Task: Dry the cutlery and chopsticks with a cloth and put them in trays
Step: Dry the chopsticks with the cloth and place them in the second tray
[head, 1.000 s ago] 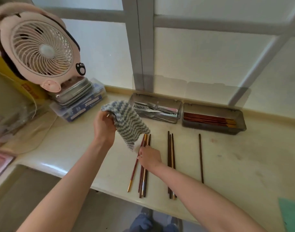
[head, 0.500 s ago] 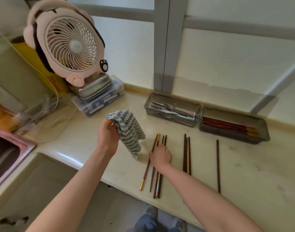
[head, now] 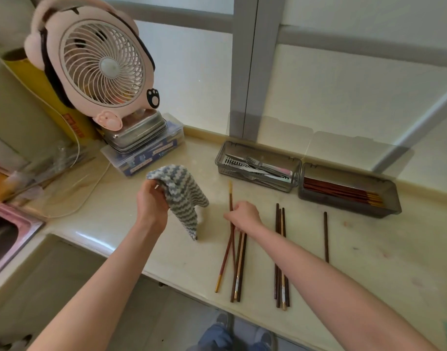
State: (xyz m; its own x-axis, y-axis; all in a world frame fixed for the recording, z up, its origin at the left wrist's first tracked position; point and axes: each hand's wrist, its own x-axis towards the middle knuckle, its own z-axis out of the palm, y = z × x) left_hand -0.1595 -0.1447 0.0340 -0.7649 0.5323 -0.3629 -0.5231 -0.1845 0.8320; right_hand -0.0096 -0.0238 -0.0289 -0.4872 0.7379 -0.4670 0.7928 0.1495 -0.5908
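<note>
Pale cream counter point(head: 369, 262) runs under a frosted window, with a pink fan point(head: 100, 64) at your ten o'clock. Your left hand point(head: 151, 201) grips a grey-and-white zigzag cloth point(head: 181, 193), bunched and drooping limp toward the counter. Just at its three o'clock, your right hand point(head: 244, 214) curls its fingers round a reddish chopstick point(head: 230, 198) from the nearest bundle point(head: 238, 262). A second bundle point(head: 280, 262) and a single dark chopstick point(head: 325, 236) lie farther toward three o'clock. At twelve o'clock sits the cutlery tray point(head: 221, 158), holding metal forks, and touching it at one o'clock is the chopstick tray point(head: 344, 206), part filled. Expect each stick to be light, stiff and thin, likely slick if damp and quick to roll. Pinch it mid-shaft and wrap the soft cloth round it. They look slender, brown to red, some gold-tipped.
</note>
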